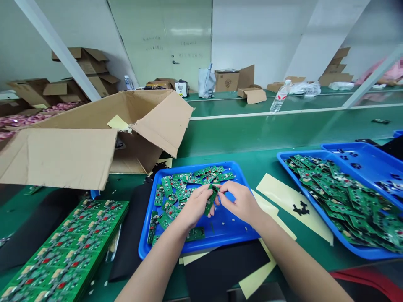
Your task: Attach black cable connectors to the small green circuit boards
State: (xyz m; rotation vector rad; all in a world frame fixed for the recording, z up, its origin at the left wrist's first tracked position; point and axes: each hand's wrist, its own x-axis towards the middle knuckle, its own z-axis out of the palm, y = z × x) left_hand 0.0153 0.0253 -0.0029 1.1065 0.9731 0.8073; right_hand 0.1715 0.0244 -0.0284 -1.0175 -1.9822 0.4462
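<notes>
My left hand (194, 206) is closed on a small green circuit board (210, 204), held tilted above the blue tray (145, 235). My right hand (238, 202) pinches at the board's upper end, where a small dark patch shows; what lies between its fingertips is too small to make out. Under and around my hands, loose circuit boards (170, 208) are scattered in the tray, mostly in its left and far parts. Small pale bits dot the tray's bare right side.
Stacked panels of joined boards (67, 247) stand at left, before an open cardboard box (59, 155). At right, another blue tray (315, 222) is heaped with boards. Yellowish paper (283, 195) holds black cut-out pieces (301, 208). A water bottle (280, 97) stands on the ledge behind.
</notes>
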